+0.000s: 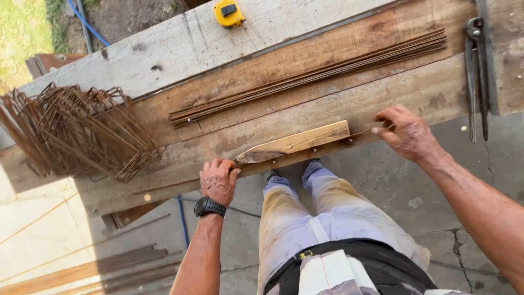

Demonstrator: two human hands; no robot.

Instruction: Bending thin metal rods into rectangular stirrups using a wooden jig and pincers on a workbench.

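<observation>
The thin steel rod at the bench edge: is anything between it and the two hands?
Nothing visible. The left hand and the right hand both already rest on the thin rod, beside the small wooden block.

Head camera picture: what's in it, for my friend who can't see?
A person's left hand and right hand rest on a wooden workbench edge beside a small wood block. Thin steel rods, bent wire frames and a yellow tape measure lie there.
</observation>
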